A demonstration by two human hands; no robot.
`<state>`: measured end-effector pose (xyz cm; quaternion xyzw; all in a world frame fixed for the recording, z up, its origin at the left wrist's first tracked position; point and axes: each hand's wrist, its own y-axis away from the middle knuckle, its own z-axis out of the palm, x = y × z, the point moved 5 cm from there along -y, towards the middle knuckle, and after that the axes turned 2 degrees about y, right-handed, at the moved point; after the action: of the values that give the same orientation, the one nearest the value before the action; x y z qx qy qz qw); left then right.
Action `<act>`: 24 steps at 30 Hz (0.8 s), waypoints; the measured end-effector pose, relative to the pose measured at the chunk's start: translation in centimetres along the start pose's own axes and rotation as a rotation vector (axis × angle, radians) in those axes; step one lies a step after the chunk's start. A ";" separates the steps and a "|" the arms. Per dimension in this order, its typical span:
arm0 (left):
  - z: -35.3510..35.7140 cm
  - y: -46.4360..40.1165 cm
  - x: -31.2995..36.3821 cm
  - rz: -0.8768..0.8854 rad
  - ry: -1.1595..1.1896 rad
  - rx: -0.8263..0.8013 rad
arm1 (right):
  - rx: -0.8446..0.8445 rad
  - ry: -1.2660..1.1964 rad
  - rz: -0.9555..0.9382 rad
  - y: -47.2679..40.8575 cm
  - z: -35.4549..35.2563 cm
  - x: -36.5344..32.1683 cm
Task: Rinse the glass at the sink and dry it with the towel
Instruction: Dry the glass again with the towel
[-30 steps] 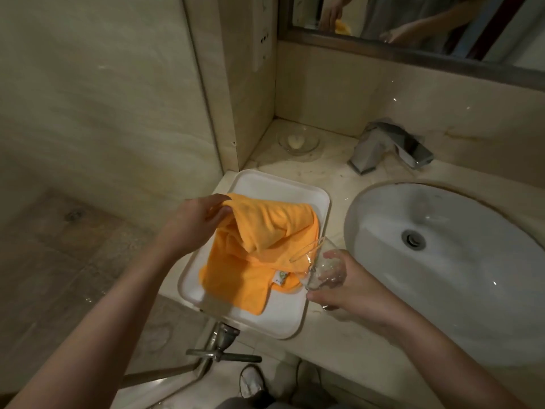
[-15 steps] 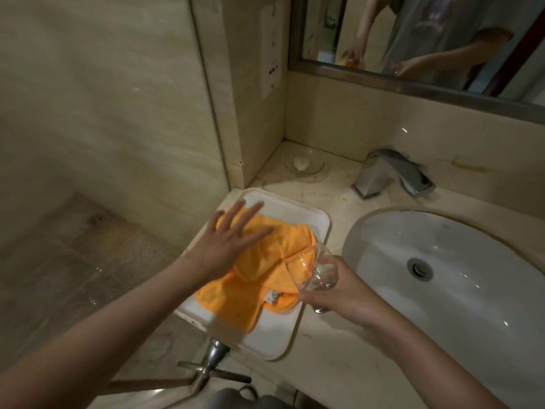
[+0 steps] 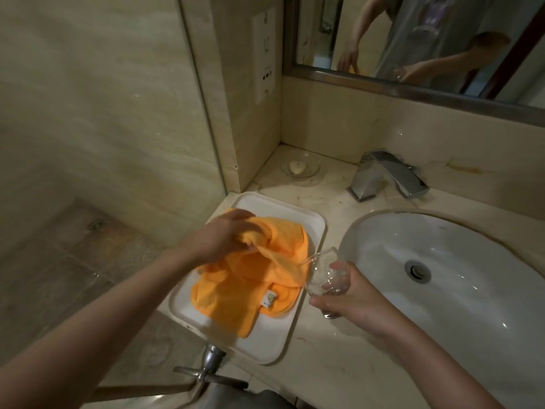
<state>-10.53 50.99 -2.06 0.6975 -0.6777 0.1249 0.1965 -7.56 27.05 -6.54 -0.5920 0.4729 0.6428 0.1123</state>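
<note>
Over the tray's right edge I hold the glass tilted in my right hand; my left hand pinches the towel; rinsing looks done, drying remains

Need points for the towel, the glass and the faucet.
towel (image 3: pixel 236 293), head view, flat middle of the orange cloth
glass (image 3: pixel 320 274), head view, clear wall above the fingers
faucet (image 3: pixel 383 175), head view, top of the chrome body

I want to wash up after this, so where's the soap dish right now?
In the head view, the soap dish sits in the back left corner of the counter, beyond the white tray and left of the faucet.
</note>
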 end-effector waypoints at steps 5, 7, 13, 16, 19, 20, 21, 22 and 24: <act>-3.6 -1.4 -0.2 -0.169 0.260 0.238 | -0.004 0.024 -0.035 0.3 0.2 -1.4; -3.8 -1.6 -0.3 -0.241 0.337 0.218 | -0.004 0.042 -0.052 0.4 0.2 -2.1; -2.3 -1.9 0.0 -0.314 0.454 0.090 | 0.003 0.053 -0.068 0.3 0.0 -2.9; -0.9 -1.9 0.4 -0.217 0.352 0.027 | 0.024 0.035 -0.038 0.3 -0.3 -2.1; 0.7 -1.3 0.7 -0.044 0.156 -0.220 | 0.050 0.021 -0.022 0.7 -1.0 -1.2; 1.3 -0.9 0.6 -0.007 0.083 -0.307 | 0.054 0.013 -0.019 0.9 -1.2 -0.9; 1.8 -0.6 0.4 0.007 -0.008 -0.357 | 0.058 0.007 -0.014 1.1 -1.4 -0.6; 2.2 -0.3 0.1 0.005 -0.121 -0.361 | 0.061 -0.002 -0.008 1.2 -1.4 -0.3; 2.7 0.1 0.4 0.039 -0.346 -0.254 | 0.067 -0.026 0.001 1.4 -1.5 0.2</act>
<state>-10.84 49.42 -4.25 0.6650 -0.7249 -0.0795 0.1612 -7.56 25.10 -5.84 -0.5791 0.4932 0.6344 0.1379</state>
